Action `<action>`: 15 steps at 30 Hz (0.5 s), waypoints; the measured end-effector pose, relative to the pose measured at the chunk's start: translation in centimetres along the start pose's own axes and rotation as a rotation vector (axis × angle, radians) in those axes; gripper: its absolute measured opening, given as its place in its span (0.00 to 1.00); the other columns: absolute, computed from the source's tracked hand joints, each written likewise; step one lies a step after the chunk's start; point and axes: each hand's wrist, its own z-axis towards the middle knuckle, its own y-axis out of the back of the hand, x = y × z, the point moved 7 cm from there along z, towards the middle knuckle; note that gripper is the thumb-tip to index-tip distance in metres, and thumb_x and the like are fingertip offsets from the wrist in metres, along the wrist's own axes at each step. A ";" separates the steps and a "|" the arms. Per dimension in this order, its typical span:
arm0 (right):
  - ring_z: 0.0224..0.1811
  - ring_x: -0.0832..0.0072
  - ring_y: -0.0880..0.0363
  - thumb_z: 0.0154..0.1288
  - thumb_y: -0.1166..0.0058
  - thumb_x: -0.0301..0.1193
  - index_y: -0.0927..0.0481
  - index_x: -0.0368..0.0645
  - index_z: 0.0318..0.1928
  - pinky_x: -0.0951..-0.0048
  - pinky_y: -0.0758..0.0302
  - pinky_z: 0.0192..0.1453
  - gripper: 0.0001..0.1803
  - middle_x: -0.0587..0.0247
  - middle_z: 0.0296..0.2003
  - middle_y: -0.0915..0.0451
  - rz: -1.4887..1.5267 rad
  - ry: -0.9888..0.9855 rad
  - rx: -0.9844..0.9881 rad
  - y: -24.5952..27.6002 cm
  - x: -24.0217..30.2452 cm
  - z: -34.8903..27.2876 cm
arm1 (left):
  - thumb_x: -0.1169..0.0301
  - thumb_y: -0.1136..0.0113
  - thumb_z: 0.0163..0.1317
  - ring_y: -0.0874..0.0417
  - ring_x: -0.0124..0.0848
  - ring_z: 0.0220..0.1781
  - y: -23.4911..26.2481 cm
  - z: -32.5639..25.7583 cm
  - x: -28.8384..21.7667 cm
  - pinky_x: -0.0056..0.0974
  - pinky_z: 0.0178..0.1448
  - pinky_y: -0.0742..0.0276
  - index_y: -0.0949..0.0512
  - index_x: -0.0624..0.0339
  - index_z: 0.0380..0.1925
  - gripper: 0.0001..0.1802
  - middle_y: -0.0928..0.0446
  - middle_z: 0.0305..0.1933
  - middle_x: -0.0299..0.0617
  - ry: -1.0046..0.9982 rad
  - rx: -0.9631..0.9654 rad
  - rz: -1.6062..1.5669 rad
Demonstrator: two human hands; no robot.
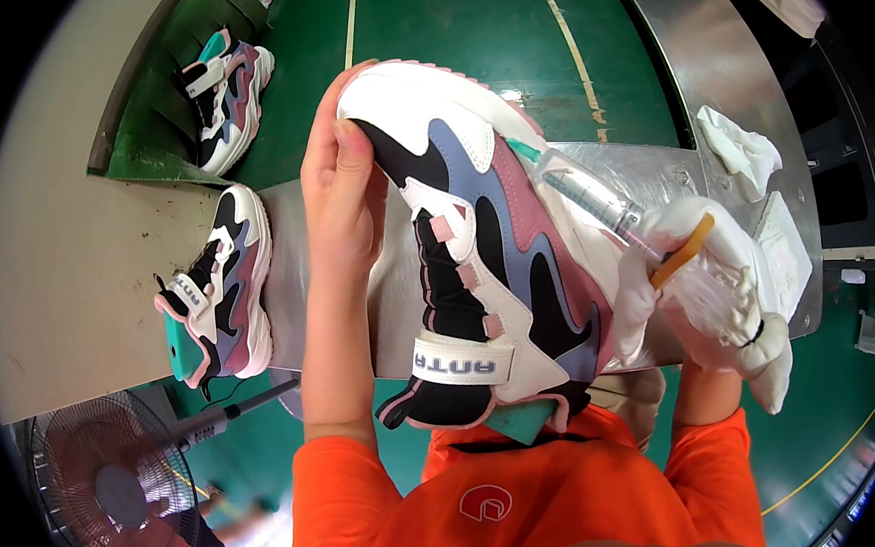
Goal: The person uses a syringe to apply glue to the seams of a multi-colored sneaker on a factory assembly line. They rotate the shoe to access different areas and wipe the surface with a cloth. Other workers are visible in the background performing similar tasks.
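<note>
The bare left hand (341, 194) reaches up from an orange sleeve, fingers (355, 153) curled in a grip. The right hand (703, 277), in a white glove, is closed, its forearm upright.

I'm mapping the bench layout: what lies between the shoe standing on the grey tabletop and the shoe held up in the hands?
In the head view, only the left hand and forearm and a strip of metal bench separate the standing shoe from the held shoe.
</note>
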 end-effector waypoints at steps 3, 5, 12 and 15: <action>0.24 0.60 0.21 0.38 0.30 0.52 0.33 0.31 0.52 0.68 0.22 0.23 0.47 0.47 0.33 0.26 0.017 -0.029 -0.005 0.1 -0.5 -0.4 | 0.55 0.50 0.73 0.28 0.34 0.64 0.0 -0.1 0.2 0.38 0.69 0.36 0.37 0.68 0.65 0.30 0.29 0.62 0.47 0.001 -0.002 -0.002; 0.24 0.59 0.21 0.36 0.29 0.52 0.33 0.31 0.52 0.67 0.22 0.22 0.49 0.47 0.32 0.26 0.022 -0.050 -0.012 0.1 -0.8 -0.8 | 0.56 0.50 0.73 0.28 0.34 0.64 0.0 -0.2 0.2 0.38 0.68 0.36 0.37 0.68 0.65 0.30 0.29 0.62 0.47 0.011 -0.007 0.007; 0.23 0.57 0.20 0.29 0.24 0.52 0.34 0.31 0.54 0.65 0.20 0.22 0.54 0.45 0.31 0.25 0.026 -0.088 -0.048 0.6 -0.9 -2.4 | 0.55 0.50 0.73 0.27 0.35 0.64 0.2 -0.5 0.6 0.39 0.68 0.34 0.37 0.68 0.65 0.30 0.28 0.62 0.48 0.075 -0.063 -0.015; 0.22 0.56 0.20 0.26 0.22 0.52 0.34 0.31 0.54 0.65 0.20 0.21 0.56 0.46 0.30 0.25 0.056 -0.074 -0.039 0.4 -0.9 -2.7 | 0.54 0.51 0.73 0.26 0.35 0.63 -0.2 -0.5 0.4 0.40 0.68 0.33 0.37 0.67 0.65 0.31 0.28 0.62 0.48 0.065 -0.046 0.020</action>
